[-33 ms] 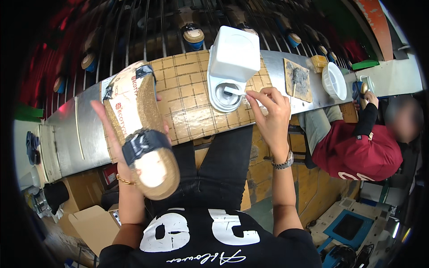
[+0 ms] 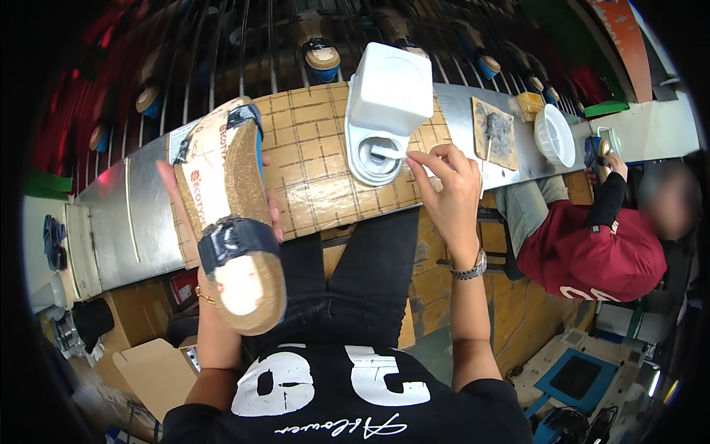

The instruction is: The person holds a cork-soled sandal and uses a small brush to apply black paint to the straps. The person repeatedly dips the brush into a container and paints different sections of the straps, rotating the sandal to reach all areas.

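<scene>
Head view, looking down over a long metal-topped table (image 2: pixel 133 222) with a gridded tan cutting mat (image 2: pixel 310 177) at its centre. The left hand (image 2: pixel 214 222) is raised above the table's near edge, its fingers (image 2: pixel 275 214) wrapped from behind around a shoe sole assembly (image 2: pixel 233 214) that it grips. The sole stands tilted on end, cork-textured underside toward the camera, bound with pale tape at the upper half and a dark strap across the lower half. The right hand (image 2: pixel 451 189) reaches to a white lidded pot (image 2: pixel 384 118) standing on the mat; its hinged lid is swung up and back, leaving the round well open. Thumb and forefinger are pinched shut on the pale handle of a small brush (image 2: pixel 388 153), whose far end lies inside the well. What the well contains besides the brush cannot be told.

To the right on the table lies a square tan pad (image 2: pixel 494 132) smeared dark grey, with a thin stick resting on it, then a small yellow block (image 2: pixel 529 105) and a white ribbed bowl (image 2: pixel 555 135), whose contents cannot be told. A co-worker in a dark red top (image 2: pixel 592 251) sits at the far right, one hand (image 2: pixel 612 164) at the table edge. Beyond the table, a rack of dark rods (image 2: pixel 244 52) carries further soles (image 2: pixel 324 58). Cardboard boxes (image 2: pixel 148 370) stand on the floor at lower left.
</scene>
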The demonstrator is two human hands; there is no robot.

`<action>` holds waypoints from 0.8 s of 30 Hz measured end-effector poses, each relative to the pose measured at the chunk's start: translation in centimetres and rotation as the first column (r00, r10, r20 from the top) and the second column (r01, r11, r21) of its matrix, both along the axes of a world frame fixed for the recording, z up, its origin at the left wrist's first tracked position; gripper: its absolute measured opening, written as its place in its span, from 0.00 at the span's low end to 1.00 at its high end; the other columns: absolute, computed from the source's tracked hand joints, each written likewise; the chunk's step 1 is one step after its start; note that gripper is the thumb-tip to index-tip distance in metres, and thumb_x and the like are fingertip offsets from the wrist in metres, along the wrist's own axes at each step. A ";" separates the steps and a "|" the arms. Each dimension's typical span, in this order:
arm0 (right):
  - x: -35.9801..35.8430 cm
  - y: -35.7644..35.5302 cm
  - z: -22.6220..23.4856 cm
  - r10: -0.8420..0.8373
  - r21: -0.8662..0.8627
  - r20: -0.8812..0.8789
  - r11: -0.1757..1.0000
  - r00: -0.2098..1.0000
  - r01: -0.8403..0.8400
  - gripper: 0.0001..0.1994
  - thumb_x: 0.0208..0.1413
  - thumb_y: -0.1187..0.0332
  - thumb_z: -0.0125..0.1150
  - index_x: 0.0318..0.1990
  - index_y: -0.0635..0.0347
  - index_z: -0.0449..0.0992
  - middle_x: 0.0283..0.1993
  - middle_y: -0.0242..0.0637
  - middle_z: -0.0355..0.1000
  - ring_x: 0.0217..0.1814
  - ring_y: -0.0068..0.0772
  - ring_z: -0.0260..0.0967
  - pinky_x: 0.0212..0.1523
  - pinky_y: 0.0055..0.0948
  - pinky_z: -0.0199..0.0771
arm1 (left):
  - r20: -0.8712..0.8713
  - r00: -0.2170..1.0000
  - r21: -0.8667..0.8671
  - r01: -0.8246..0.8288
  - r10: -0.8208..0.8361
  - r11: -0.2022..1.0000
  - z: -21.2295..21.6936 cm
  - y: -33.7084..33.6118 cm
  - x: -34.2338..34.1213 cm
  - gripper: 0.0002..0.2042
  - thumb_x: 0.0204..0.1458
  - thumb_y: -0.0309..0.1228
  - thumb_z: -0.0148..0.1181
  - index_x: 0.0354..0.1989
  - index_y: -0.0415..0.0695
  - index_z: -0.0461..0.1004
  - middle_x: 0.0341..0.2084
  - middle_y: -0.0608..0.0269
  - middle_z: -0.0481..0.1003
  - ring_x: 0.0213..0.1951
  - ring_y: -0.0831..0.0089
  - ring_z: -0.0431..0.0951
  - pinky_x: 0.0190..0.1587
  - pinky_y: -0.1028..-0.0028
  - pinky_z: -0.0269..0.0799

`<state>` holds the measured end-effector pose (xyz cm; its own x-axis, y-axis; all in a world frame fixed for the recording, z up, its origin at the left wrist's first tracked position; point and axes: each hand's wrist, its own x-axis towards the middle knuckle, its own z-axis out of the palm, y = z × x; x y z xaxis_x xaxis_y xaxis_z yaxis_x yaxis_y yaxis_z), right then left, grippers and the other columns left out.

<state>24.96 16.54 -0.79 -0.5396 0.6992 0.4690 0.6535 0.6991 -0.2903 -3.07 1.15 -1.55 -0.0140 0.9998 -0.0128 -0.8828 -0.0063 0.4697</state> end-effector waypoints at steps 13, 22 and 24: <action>1.6 1.6 1.5 -0.190 -0.789 -0.435 0.552 0.880 -0.271 0.11 0.65 0.66 0.63 0.44 0.65 0.83 0.32 0.22 0.75 0.34 0.08 0.63 0.35 0.14 0.62 | -0.204 0.956 -0.277 -0.263 0.211 0.924 -3.2 2.4 1.9 0.52 0.55 0.76 0.28 0.72 0.39 0.49 0.62 0.37 0.65 0.50 0.56 0.80 0.42 0.62 0.85; -2.7 -3.8 8.6 0.232 -0.002 -0.547 0.960 0.804 -0.279 0.12 0.42 0.81 0.74 0.37 0.59 0.87 0.34 0.35 0.75 0.35 0.24 0.71 0.35 0.23 0.69 | -0.496 0.866 0.037 -0.045 0.058 0.998 1.0 2.0 5.3 0.48 0.60 0.71 0.29 0.67 0.33 0.60 0.58 0.44 0.73 0.56 0.62 0.78 0.57 0.64 0.77; -3.4 -5.1 9.1 0.263 -0.059 -0.547 0.935 0.794 -0.350 0.12 0.42 0.81 0.73 0.37 0.60 0.87 0.34 0.35 0.74 0.35 0.24 0.71 0.34 0.22 0.69 | -0.389 0.921 0.047 -0.003 0.021 0.999 2.0 1.7 5.9 0.50 0.58 0.73 0.31 0.67 0.33 0.60 0.58 0.46 0.73 0.57 0.63 0.77 0.61 0.63 0.73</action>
<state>21.59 11.49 8.26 -0.4406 0.6234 0.6459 0.1304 0.7564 -0.6410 2.87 2.90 0.49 -0.0212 0.9989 0.0408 -0.6304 -0.0450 0.7750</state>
